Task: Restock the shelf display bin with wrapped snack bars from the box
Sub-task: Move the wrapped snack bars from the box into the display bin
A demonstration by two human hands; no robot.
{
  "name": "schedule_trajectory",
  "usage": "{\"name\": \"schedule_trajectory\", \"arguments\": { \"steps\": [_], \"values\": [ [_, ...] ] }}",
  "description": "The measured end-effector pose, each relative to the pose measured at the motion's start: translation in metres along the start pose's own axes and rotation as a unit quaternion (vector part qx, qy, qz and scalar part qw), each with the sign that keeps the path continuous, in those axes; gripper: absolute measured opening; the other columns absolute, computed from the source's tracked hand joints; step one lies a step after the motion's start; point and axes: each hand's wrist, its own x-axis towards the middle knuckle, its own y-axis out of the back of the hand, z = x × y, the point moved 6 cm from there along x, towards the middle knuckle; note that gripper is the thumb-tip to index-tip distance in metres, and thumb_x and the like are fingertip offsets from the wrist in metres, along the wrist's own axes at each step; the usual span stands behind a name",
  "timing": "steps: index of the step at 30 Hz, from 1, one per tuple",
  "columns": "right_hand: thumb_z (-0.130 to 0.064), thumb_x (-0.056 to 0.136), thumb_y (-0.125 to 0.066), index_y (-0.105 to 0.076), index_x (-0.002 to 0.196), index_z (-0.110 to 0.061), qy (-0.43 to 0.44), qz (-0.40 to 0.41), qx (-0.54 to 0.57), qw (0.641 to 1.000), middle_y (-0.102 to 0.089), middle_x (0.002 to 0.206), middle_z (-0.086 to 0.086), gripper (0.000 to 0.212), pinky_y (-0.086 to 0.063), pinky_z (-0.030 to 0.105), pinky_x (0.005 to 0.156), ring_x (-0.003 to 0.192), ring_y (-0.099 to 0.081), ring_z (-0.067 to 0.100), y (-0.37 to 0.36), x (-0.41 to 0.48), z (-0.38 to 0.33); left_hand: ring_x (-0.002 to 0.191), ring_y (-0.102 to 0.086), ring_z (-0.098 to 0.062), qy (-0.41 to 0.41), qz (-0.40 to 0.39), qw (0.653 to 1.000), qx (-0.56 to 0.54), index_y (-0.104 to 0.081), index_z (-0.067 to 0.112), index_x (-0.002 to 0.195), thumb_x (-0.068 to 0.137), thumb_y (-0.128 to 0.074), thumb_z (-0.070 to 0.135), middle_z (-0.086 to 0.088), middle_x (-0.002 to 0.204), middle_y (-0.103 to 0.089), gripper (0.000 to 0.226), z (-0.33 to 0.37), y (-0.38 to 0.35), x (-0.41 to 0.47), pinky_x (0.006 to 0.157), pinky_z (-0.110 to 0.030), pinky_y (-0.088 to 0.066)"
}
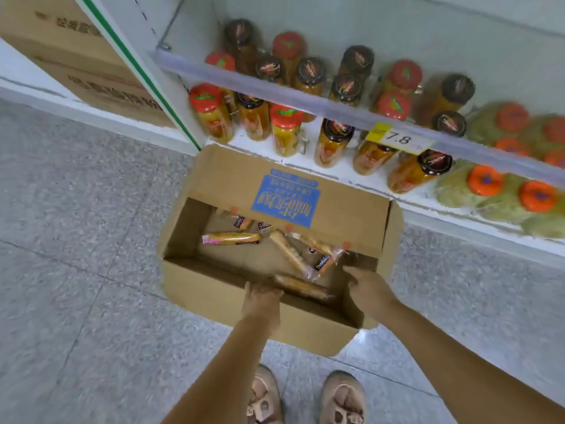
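Your open cardboard box (214,289) sits on the speckled grey floor (76,240), directly against the base of the white shelf (336,179). Several wrapped snack bars (230,238) lie loose on the box bottom. One bar runs left to right; another bar (287,250) lies diagonally, far-left to near-right. Your left hand (261,301) reaches over the near wall, touching a blurred bar (301,287) lying crosswise; whether it grips cannot be told. Your right hand (368,290) hovers inside the box, fingers loosely extended, grasping nothing. Jars (286,133) with red and dark lids stand on the shelf. A yellow price tag (397,137) reads 7.8.
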Motion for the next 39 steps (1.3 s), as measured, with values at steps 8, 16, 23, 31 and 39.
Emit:
{"name": "schedule_trajectory", "arguments": {
  "steps": [8, 16, 23, 31, 39],
  "values": [
    [-0.009, 0.094, -0.043, -0.027, 0.147, -0.027, 0.101, 0.053, -0.067, 0.991, -0.037, 0.149, 0.006, 0.058, -0.032, 0.029, 0.107, 0.135, -0.036, 0.025, -0.023, 0.011, -0.016, 0.129, -0.036, -0.014, 0.037, 0.001, 0.995, -0.088, -0.06, 0.034, 0.112, 0.094, -0.047, 0.026, 0.01, 0.127, -0.051, 0.024, -0.031, -0.042, 0.014, 0.114, -0.054, 0.009],
    [-0.001, 0.081, -0.063, -0.049, 0.132, -0.011, 0.236, 0.267, -0.088, 0.93, -0.047, 0.134, 0.013, 0.054, -0.039, 0.038, 0.102, 0.121, -0.048, 0.031, 0.014, -0.022, -0.061, 0.13, -0.035, -0.018, 0.044, -0.049, 0.995, -0.068, -0.057, 0.032, 0.117, 0.093, -0.047, 0.019, 0.005, 0.131, -0.046, 0.03, -0.059, -0.065, -0.015, 0.112, -0.06, 0.007],
    [-0.004, 0.087, -0.056, -0.04, 0.138, -0.009, 0.175, 0.29, -0.038, 0.94, -0.038, 0.135, 0.015, 0.054, -0.044, 0.048, 0.096, 0.119, -0.043, 0.032, 0.055, 0.027, -0.064, 0.127, -0.037, -0.016, 0.023, -0.005, 0.999, -0.042, -0.055, 0.037, 0.124, 0.094, -0.048, 0.02, 0.009, 0.129, -0.051, 0.035, -0.063, -0.072, -0.012, 0.117, -0.048, 0.004],
    [-0.003, 0.089, -0.054, -0.049, 0.13, -0.004, 0.195, 0.282, -0.057, 0.938, -0.041, 0.137, 0.015, 0.041, -0.039, 0.027, 0.094, 0.12, -0.048, 0.029, 0.05, 0.042, -0.075, 0.125, -0.04, -0.014, 0.006, -0.062, 0.994, -0.094, -0.057, 0.033, 0.122, 0.087, -0.06, 0.034, 0.01, 0.127, -0.054, 0.035, -0.067, -0.073, 0.001, 0.115, -0.042, -0.009],
    [-0.003, 0.091, -0.05, -0.048, 0.136, -0.019, 0.192, 0.094, -0.11, 0.971, -0.047, 0.141, 0.001, 0.048, -0.04, 0.026, 0.105, 0.126, -0.046, 0.015, -0.038, 0.093, -0.084, 0.068, -0.057, -0.014, 0.199, -0.023, 0.641, -0.741, -0.062, 0.005, 0.103, 0.088, -0.063, 0.026, -0.003, 0.08, -0.06, 0.026, -0.063, -0.019, 0.068, 0.078, -0.031, -0.053]
  ]
}}
